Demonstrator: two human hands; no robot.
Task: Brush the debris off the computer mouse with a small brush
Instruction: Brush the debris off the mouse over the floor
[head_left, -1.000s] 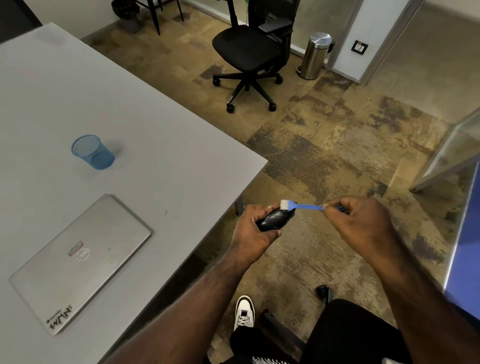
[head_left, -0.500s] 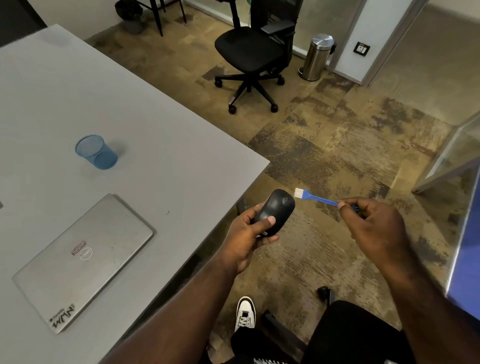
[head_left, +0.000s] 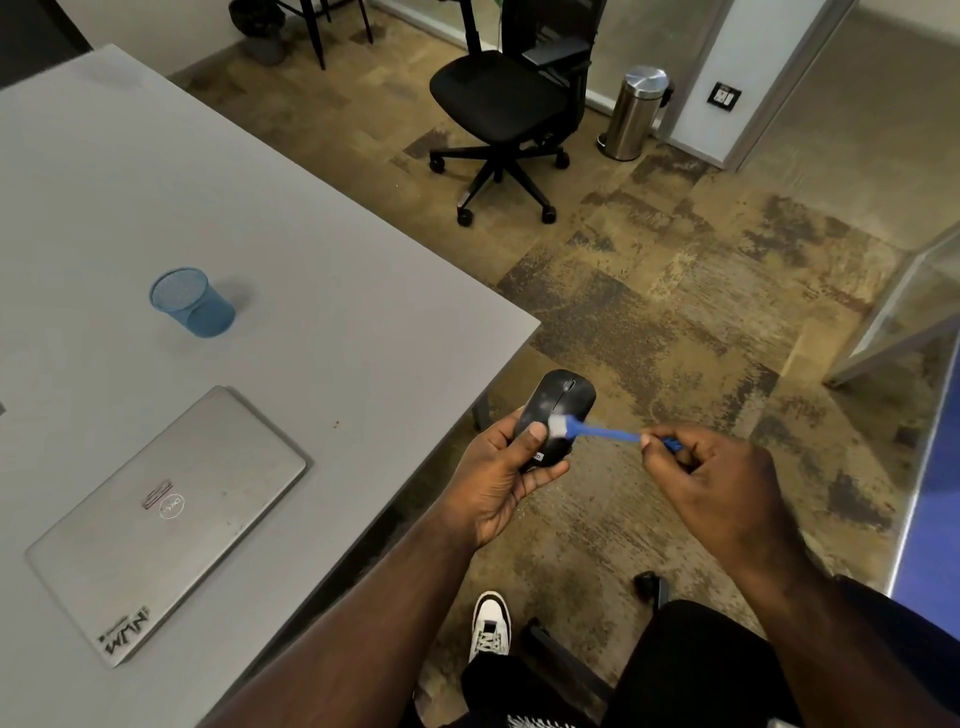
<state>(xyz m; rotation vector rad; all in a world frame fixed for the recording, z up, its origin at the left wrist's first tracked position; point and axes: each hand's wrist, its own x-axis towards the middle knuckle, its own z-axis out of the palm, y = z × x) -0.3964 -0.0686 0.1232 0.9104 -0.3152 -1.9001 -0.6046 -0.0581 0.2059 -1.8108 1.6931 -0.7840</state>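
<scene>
**Brush returning to the mouse's upper shell**

The left hand (head_left: 511, 475) is gripping the computer mouse (head_left: 553, 413) beyond the table (head_left: 311, 249) edge, top face up. The right hand (head_left: 719, 480) is pinching the small brush (head_left: 597, 429) — half a second ago lifted clear, its bristles are now touching the shell — so sweeping is resuming.

Grey table (head_left: 311, 291) at left; worn brown carpet (head_left: 675, 291); black office chair (head_left: 504, 104); steel bin (head_left: 636, 111) against wall.

Glossy black plastic mouse (head_left: 554, 415), blue plastic brush (head_left: 597, 430), brushed-metal laptop (head_left: 166, 525)
</scene>
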